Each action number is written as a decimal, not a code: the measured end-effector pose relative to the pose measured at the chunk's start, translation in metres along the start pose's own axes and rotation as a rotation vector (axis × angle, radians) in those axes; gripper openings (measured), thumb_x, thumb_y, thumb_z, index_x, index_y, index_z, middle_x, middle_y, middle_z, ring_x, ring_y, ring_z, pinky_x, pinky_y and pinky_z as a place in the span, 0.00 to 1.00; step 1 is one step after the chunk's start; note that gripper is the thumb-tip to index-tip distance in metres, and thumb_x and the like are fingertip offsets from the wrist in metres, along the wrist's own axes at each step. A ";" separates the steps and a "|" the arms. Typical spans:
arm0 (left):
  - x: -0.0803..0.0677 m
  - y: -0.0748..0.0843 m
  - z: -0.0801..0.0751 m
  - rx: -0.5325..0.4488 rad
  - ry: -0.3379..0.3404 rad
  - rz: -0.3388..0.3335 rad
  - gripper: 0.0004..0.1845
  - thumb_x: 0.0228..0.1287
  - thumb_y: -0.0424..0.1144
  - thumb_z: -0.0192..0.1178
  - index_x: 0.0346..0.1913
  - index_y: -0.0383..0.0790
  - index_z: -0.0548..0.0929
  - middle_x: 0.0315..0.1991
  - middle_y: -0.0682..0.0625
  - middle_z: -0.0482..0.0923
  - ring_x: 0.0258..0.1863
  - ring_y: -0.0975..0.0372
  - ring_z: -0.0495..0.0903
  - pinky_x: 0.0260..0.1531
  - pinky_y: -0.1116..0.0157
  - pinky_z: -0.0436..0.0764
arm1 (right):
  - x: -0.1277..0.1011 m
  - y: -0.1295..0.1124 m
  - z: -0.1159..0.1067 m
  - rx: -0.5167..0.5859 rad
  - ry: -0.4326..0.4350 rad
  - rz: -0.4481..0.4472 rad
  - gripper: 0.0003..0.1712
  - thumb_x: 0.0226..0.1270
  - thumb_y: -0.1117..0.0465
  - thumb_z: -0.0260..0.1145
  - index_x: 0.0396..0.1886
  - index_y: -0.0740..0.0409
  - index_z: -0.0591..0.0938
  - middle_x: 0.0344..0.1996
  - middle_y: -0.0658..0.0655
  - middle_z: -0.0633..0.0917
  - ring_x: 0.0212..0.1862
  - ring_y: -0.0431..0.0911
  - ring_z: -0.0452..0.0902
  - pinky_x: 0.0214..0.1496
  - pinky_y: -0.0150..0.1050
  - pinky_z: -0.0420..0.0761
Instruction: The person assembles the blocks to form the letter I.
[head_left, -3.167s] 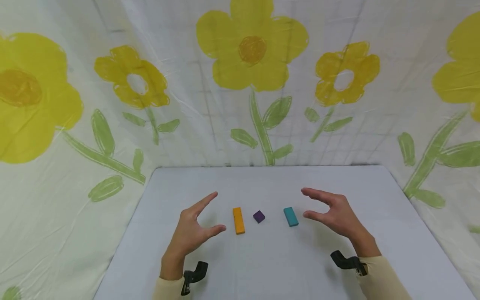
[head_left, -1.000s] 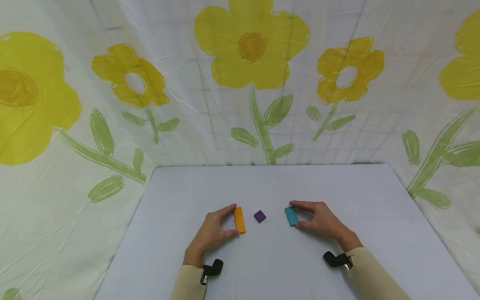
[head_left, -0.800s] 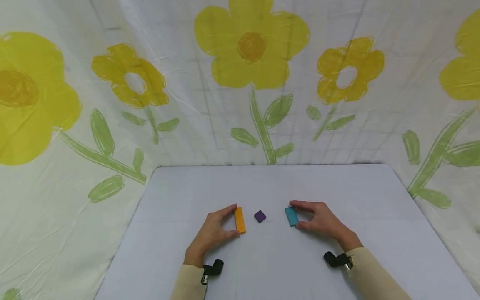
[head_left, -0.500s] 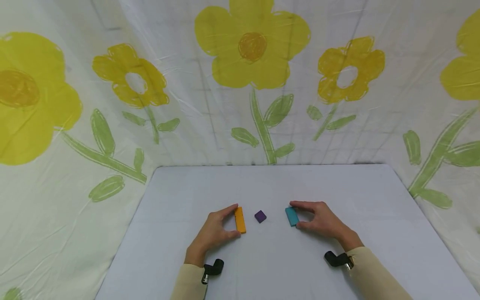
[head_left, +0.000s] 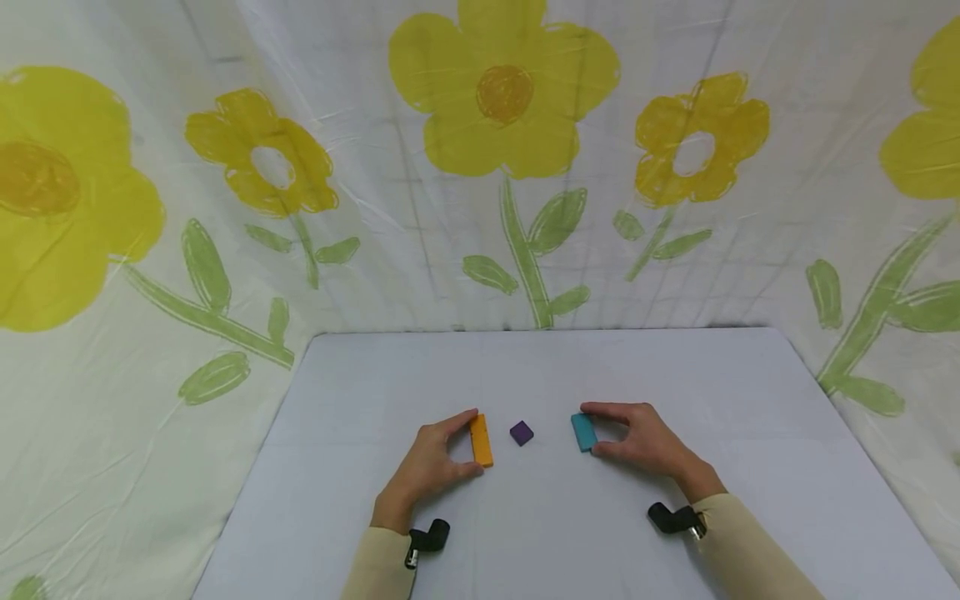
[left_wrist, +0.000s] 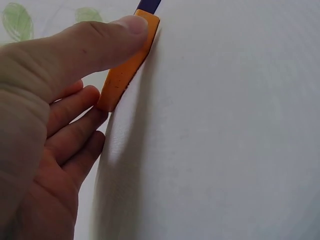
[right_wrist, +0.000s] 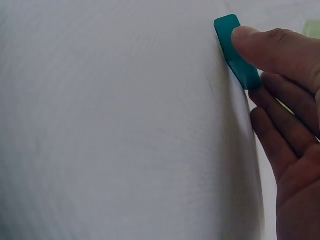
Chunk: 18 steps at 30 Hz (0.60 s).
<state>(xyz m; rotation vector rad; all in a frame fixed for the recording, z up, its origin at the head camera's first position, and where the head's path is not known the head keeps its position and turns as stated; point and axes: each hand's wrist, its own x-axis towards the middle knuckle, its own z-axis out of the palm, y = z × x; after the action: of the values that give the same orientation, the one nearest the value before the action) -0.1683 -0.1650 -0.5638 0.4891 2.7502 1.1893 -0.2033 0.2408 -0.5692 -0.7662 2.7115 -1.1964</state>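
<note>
My left hand (head_left: 426, 463) pinches a long orange block (head_left: 482, 441) by its two ends, thumb at the near end and fingers at the far end. In the left wrist view the thumb lies against the orange block (left_wrist: 122, 75). A shorter teal block (head_left: 584, 432) is pinched the same way by my right hand (head_left: 643, 438). The right wrist view shows the thumb on the teal block (right_wrist: 235, 52) with fingertips at its other end. Between the two hands a small dark purple block (head_left: 521, 432) lies on the white table, touched by neither.
The white table (head_left: 525, 533) ends at a far edge, behind which hangs a white curtain (head_left: 360, 292) printed with yellow flowers. Black wrist cameras, the left one (head_left: 431, 536) and the right one (head_left: 671, 518), stick out inward from the sleeves.
Since the earliest frame both hands have moved inward from beside the blocks, and their fingers have narrowed onto the orange and teal blocks. Over the last second almost nothing has moved.
</note>
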 end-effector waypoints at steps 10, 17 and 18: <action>-0.001 0.002 -0.002 0.003 0.029 0.014 0.47 0.54 0.41 0.87 0.78 0.41 0.78 0.75 0.46 0.80 0.76 0.49 0.78 0.77 0.47 0.76 | -0.002 -0.002 0.001 0.023 0.035 0.009 0.38 0.60 0.53 0.87 0.71 0.49 0.86 0.67 0.45 0.88 0.72 0.48 0.83 0.73 0.38 0.83; -0.005 0.006 -0.006 0.000 0.054 0.033 0.47 0.52 0.42 0.89 0.77 0.43 0.80 0.73 0.47 0.82 0.75 0.49 0.80 0.75 0.45 0.78 | -0.005 -0.006 0.002 0.023 0.047 0.051 0.37 0.61 0.53 0.87 0.71 0.46 0.86 0.67 0.46 0.88 0.70 0.50 0.85 0.73 0.43 0.84; -0.005 0.007 -0.007 -0.006 0.055 0.036 0.47 0.52 0.43 0.89 0.77 0.43 0.80 0.73 0.48 0.82 0.75 0.48 0.79 0.75 0.45 0.78 | -0.006 -0.007 0.002 0.025 0.049 0.055 0.37 0.61 0.53 0.87 0.71 0.46 0.86 0.67 0.46 0.88 0.70 0.50 0.85 0.73 0.44 0.84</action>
<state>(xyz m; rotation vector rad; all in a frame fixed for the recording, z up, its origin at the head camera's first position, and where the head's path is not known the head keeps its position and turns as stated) -0.1631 -0.1675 -0.5541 0.5147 2.7945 1.2366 -0.1947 0.2384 -0.5667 -0.6641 2.7315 -1.2507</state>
